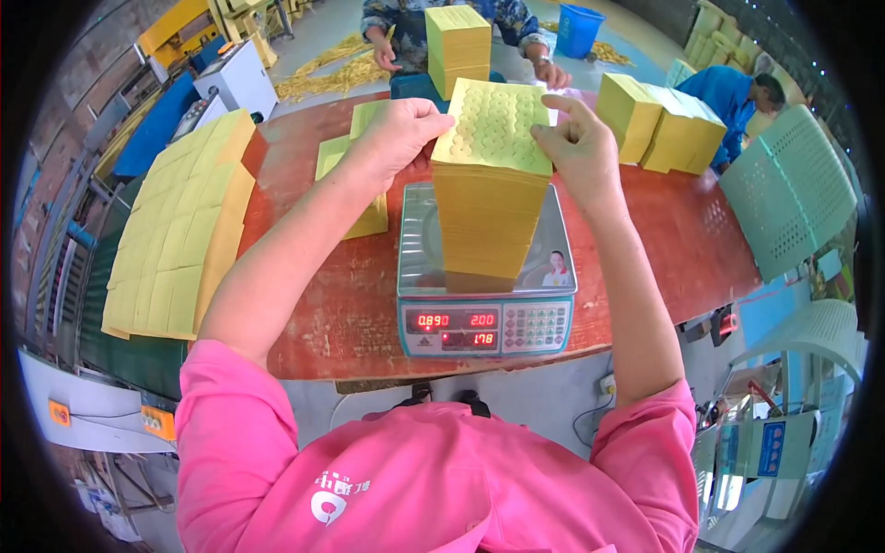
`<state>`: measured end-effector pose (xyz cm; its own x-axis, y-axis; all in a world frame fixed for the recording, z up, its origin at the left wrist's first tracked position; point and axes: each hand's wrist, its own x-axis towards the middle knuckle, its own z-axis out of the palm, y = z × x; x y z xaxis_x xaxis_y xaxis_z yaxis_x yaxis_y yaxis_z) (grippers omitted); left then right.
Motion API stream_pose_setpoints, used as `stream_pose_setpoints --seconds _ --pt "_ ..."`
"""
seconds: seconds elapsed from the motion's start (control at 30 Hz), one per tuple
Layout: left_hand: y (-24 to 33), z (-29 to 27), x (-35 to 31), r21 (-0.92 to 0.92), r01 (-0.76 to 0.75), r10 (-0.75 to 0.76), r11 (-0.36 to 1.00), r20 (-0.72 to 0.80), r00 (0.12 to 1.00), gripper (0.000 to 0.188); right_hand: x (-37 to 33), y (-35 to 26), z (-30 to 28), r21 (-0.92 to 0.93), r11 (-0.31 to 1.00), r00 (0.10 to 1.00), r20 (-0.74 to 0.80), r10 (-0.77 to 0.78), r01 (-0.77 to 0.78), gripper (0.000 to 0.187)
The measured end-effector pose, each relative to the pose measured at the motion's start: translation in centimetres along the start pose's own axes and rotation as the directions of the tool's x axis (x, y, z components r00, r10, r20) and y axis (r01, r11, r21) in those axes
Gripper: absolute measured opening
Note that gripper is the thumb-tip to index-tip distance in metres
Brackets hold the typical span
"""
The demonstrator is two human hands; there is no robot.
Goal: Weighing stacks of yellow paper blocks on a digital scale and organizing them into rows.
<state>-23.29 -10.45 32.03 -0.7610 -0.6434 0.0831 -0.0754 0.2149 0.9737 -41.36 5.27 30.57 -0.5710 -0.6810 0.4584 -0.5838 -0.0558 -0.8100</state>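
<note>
A tall stack of yellow paper sheets [491, 212] stands upright on the steel pan of a digital scale [486, 329] with a lit red display. Rows of round scalloped marks cover its top sheet. My left hand [403, 138] is closed at the stack's upper left edge, its thumb and curled fingers against the sheets. At the upper right edge, my right hand [584, 152] grips with thumb and forefinger, the other fingers curled in. Whether either hand pinches just the top sheets or the stack's sides I cannot tell.
Behind it stands another yellow stack [458, 46], with a person's hands [550, 74] nearby. More stacks [659, 124] sit at the right of the red table [313, 313]. Rows of yellow bundles [180, 230] lie at left. A green perforated chair [788, 194] is at right, near a person in blue.
</note>
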Motion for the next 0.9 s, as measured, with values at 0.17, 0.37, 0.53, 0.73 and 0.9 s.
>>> stream_pose_setpoints --seconds 0.17,0.37,0.53,0.73,0.9 --pt "-2.0 0.1 0.9 0.136 -0.136 0.145 0.981 -0.053 0.988 0.03 -0.1 0.4 0.4 0.012 1.0 0.999 -0.052 -0.009 0.01 0.038" --pt "-3.3 1.4 -0.1 0.579 -0.421 0.591 0.698 -0.136 0.795 0.031 -1.5 -0.1 0.5 -0.028 0.999 0.994 -0.109 -0.029 0.027 0.033" --pt "-4.6 -0.6 -4.3 0.222 -0.286 0.352 0.932 -0.369 0.86 0.032 -5.3 0.2 -0.1 0.335 0.942 0.964 -0.256 0.07 0.021 0.022" --pt "-8.6 -2.9 -12.9 0.013 -0.132 0.118 0.991 -0.542 0.832 0.028 -12.7 1.6 -0.2 0.432 0.895 0.947 -0.228 0.225 -0.109 0.021" --pt "-11.6 -3.0 -18.0 -0.073 -0.044 -0.016 0.996 -0.662 0.749 0.027 -15.5 4.1 -0.1 0.504 0.844 0.937 -0.168 0.305 -0.184 0.022"
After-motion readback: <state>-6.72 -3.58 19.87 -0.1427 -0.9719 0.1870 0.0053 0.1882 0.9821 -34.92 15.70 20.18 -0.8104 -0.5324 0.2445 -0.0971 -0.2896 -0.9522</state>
